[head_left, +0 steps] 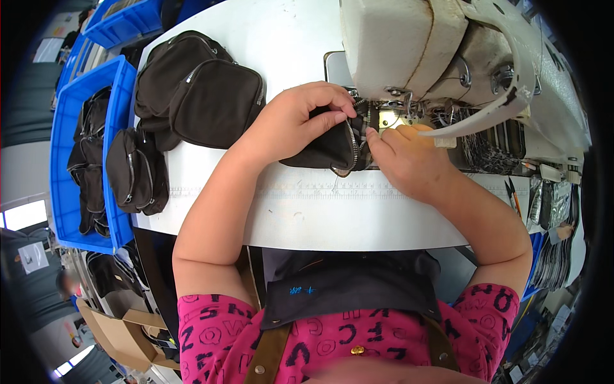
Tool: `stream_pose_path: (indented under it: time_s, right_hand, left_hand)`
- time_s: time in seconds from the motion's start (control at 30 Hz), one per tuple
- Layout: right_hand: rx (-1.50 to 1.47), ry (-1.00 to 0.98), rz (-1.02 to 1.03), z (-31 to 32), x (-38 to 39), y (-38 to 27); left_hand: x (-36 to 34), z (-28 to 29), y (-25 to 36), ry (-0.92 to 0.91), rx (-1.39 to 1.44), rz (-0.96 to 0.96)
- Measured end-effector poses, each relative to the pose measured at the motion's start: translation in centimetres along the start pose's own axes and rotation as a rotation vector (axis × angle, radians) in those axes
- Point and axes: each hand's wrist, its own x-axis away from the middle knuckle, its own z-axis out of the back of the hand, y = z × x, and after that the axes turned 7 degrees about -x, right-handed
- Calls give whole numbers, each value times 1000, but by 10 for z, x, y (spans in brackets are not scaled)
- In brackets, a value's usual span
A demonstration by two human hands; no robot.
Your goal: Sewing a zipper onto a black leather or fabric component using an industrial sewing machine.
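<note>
A dark brown zippered pouch (313, 152) lies on the white sewing table, its metal zipper parted and its edge reaching toward the sewing machine (409, 51). My left hand (297, 121) is closed on the pouch's upper edge, thumb and index finger pinching beside the zipper teeth. Close to the machine's needle area, my right hand (409, 157) presses its thumb and bent fingers on the other side of the same opening. The fingertips of this hand are partly hidden. Lamp light falls on the metal plate (389, 119) just beyond it.
Several finished-looking dark pouches (214, 102) are piled at the left of the table. A blue crate (118, 211) with more pouches stands beyond the left edge. Dark strips (505, 141) bunch right of the needle; scissors (513, 195) lie near the right edge.
</note>
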Motion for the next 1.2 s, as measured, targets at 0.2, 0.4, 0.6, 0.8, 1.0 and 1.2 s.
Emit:
stream_pose_path:
  time_s: [0.2,0.4,0.6,0.8,1.0,1.2]
  right_hand:
    - [21,-47,0,0,1,0]
    - [-27,-8,-12,-1,-1,-3]
    - [23,-21,4,3,-3,-4]
    - [98,-106,6,10,1,-5]
    - [70,-45,29,15,-9,-9]
    - [25,-71,62,15,-2,-7]
  left_hand:
    - [0,-2,0,44,65,75]
    - [1,7,-6,252,139,130]
    - [6,32,-12,461,115,231]
    - [11,41,-8,380,-253,271]
    - [11,34,-15,167,-430,167]
    - [5,34,-25,128,-531,26]
